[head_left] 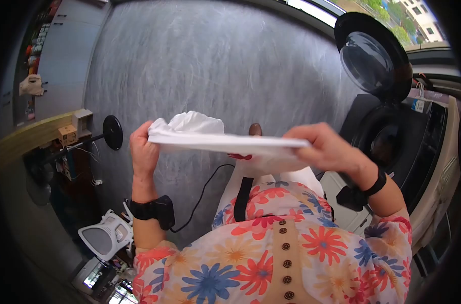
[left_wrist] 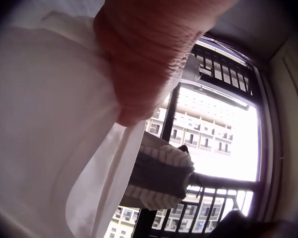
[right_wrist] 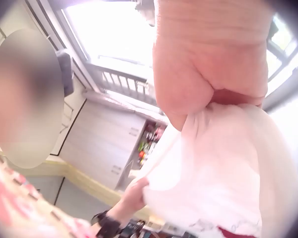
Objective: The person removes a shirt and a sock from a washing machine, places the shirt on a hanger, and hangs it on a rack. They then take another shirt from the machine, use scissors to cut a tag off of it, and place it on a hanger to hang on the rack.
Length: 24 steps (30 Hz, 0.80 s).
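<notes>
A white piece of cloth (head_left: pixel 215 142), looking like a garment, is stretched level in front of the body in the head view. My left hand (head_left: pixel 143 149) grips its left end, and a bunched fold stands up beside the fingers. At the other end my right hand (head_left: pixel 327 147), slightly blurred, pinches the edge between thumb and fingers. Seen from the right wrist, the cloth (right_wrist: pixel 213 163) hangs below the right hand (right_wrist: pixel 213 64), with a red print and some dark lettering low on it. In the left wrist view the cloth (left_wrist: pixel 44 109) drapes down from the left hand (left_wrist: pixel 144 64).
To the right stands a black washing machine (head_left: pixel 410 137) with its round glass door (head_left: pixel 370 61) swung open. A black round-based stand (head_left: pixel 113 133) and a white chair (head_left: pixel 106 235) are on the left. Grey floor (head_left: pixel 190 66) stretches ahead, crossed by a black cable (head_left: pixel 202 195).
</notes>
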Motion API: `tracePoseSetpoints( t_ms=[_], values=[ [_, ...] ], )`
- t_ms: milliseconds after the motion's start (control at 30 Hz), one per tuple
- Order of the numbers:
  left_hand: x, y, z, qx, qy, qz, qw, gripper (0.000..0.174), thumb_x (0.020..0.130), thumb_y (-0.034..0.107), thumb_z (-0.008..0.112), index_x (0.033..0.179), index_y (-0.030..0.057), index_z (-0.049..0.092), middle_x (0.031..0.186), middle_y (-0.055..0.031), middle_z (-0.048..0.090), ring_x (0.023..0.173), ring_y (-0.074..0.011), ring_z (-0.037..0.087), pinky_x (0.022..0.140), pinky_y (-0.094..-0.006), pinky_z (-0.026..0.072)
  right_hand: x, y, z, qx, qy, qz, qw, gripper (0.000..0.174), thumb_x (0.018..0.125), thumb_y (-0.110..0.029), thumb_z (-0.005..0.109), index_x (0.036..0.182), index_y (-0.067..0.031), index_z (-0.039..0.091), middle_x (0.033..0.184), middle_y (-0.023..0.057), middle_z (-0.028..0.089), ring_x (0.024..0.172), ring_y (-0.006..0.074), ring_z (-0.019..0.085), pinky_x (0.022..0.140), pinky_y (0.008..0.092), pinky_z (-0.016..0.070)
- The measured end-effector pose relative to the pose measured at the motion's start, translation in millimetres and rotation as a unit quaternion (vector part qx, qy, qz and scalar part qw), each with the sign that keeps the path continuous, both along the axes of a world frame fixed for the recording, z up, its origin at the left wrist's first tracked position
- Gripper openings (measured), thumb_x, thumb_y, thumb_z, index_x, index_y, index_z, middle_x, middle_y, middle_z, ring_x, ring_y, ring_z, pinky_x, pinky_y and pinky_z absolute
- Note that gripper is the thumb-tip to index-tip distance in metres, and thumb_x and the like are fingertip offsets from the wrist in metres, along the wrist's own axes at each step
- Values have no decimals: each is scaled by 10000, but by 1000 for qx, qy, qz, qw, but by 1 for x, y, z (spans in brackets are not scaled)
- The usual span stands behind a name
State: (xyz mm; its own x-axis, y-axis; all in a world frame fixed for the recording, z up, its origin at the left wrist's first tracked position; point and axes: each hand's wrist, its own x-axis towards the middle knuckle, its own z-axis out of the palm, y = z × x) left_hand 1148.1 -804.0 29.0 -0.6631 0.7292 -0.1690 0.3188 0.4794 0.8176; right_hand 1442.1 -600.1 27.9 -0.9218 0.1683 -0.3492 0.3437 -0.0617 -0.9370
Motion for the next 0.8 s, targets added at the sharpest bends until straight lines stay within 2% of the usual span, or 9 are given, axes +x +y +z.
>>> tracePoseSetpoints(
  t_ms=[33, 100, 167, 233, 433, 533, 633, 700, 800],
  values=[
    [4, 13, 12, 10, 0, 12, 1000, 173, 761, 119, 583, 655, -5, 526, 564, 28, 465, 572, -42, 397, 502, -207, 332, 2, 17, 0, -23, -34, -32, 999, 258, 704, -22, 454, 925, 8, 584, 771, 55, 582, 684, 114, 533, 660, 241, 440],
    [7, 39, 37, -61, 76, -108, 989, 220, 700, 177, 655, 645, -7, 549, 560, -20, 498, 565, -50, 439, 499, -227, 359, 0, 45, 10, 6, -18, -66, 998, 292, 691, -20, 440, 944, 7, 582, 797, 33, 577, 743, 94, 533, 695, 228, 441],
    [22, 73, 62, -53, 64, -182, 980, 272, 639, 232, 696, 665, -11, 578, 569, -90, 530, 536, -105, 487, 499, -259, 390, -15, 52, 33, 101, 4, -42, 994, 260, 699, -32, 505, 946, 6, 576, 825, 43, 585, 780, 96, 541, 717, 230, 442],
    [34, 102, 72, -39, 74, -231, 969, 250, 630, 197, 697, 650, -9, 557, 573, -30, 507, 568, -71, 451, 518, -249, 390, -48, 29, 55, 281, 141, -90, 945, 268, 749, -89, 583, 1006, -16, 575, 930, 43, 568, 875, 77, 491, 801, 250, 396],
    [32, 140, 104, 97, 147, -294, 939, 268, 626, 219, 693, 741, -3, 596, 619, -60, 568, 560, -106, 502, 542, -263, 421, -110, 13, 46, 94, 165, -71, 979, 194, 844, -151, 578, 987, -20, 593, 812, -13, 610, 735, 46, 517, 650, 230, 448],
    [7, 127, 115, 31, 43, -409, 911, 268, 642, 188, 686, 829, 6, 622, 650, -78, 587, 565, -113, 506, 558, -268, 426, -98, 28, 86, 43, 159, -99, 981, 219, 865, -183, 552, 1005, -21, 597, 834, 0, 610, 736, 39, 539, 622, 198, 458],
    [-4, 122, 105, -11, 43, -403, 914, 263, 655, 172, 671, 843, -6, 624, 662, -75, 596, 569, -116, 513, 571, -263, 431, -91, 41, 107, 89, 182, -145, 969, 259, 867, -230, 553, 1018, -25, 599, 823, 0, 612, 721, 47, 555, 608, 197, 463],
    [-15, 131, 93, -3, 147, -357, 922, 234, 631, 191, 620, 789, 21, 651, 654, -118, 609, 586, -187, 573, 611, -285, 467, -88, 45, 125, 154, 167, -129, 965, 285, 866, -266, 551, 1003, -21, 602, 816, -9, 606, 705, 45, 544, 618, 196, 456],
    [-30, 140, 98, 156, 100, -234, 954, 194, 648, 162, 617, 782, 24, 643, 630, -82, 598, 569, -146, 554, 588, -260, 459, -85, 55, 132, 196, 131, -126, 964, 287, 868, -280, 547, 974, -21, 608, 800, -19, 602, 704, 37, 534, 636, 195, 446]
  ],
)
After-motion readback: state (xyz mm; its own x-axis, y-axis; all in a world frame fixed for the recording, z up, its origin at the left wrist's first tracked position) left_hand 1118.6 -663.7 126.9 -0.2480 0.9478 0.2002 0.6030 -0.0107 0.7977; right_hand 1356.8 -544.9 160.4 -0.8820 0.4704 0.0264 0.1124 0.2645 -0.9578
